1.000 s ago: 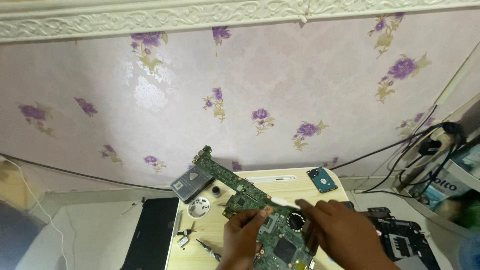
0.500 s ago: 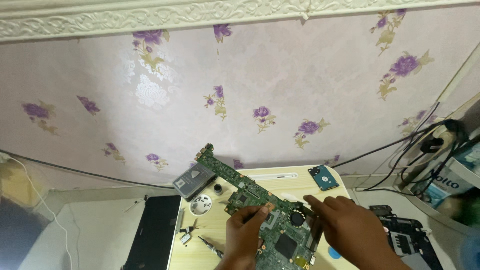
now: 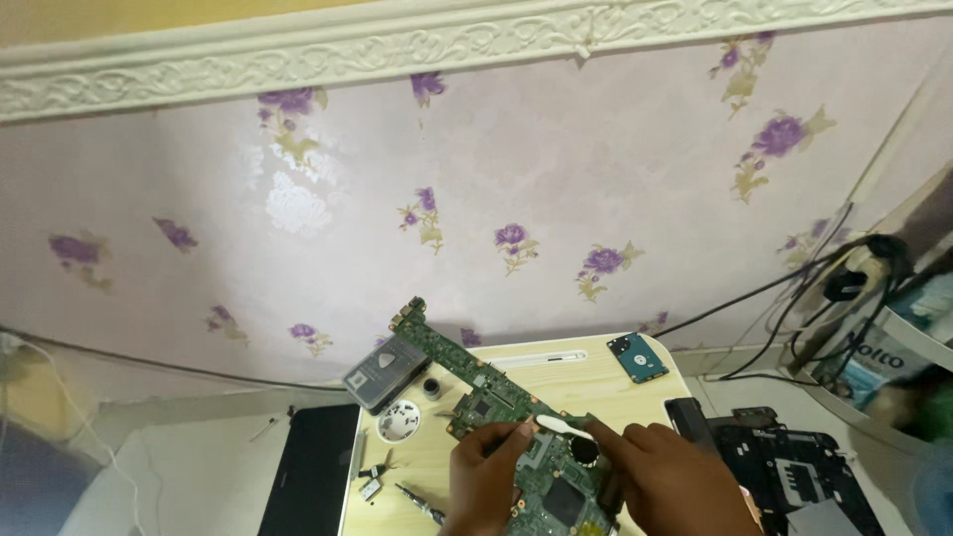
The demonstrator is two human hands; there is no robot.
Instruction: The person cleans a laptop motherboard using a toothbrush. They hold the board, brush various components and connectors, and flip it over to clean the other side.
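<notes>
Both my hands meet over a green circuit board (image 3: 496, 417) lying on the pale wooden surface (image 3: 606, 372). My left hand (image 3: 486, 481) grips the board's near part, fingers curled on it, apparently to steady it. My right hand (image 3: 665, 476) pinches a small white tool (image 3: 564, 427) between thumb and forefinger, its tip over the board's middle. Left of the board sit a grey box (image 3: 385, 372), a white dish (image 3: 398, 421) and a screwdriver (image 3: 422, 504). Right of the board, farther back, lies a blue hard drive (image 3: 637, 357).
</notes>
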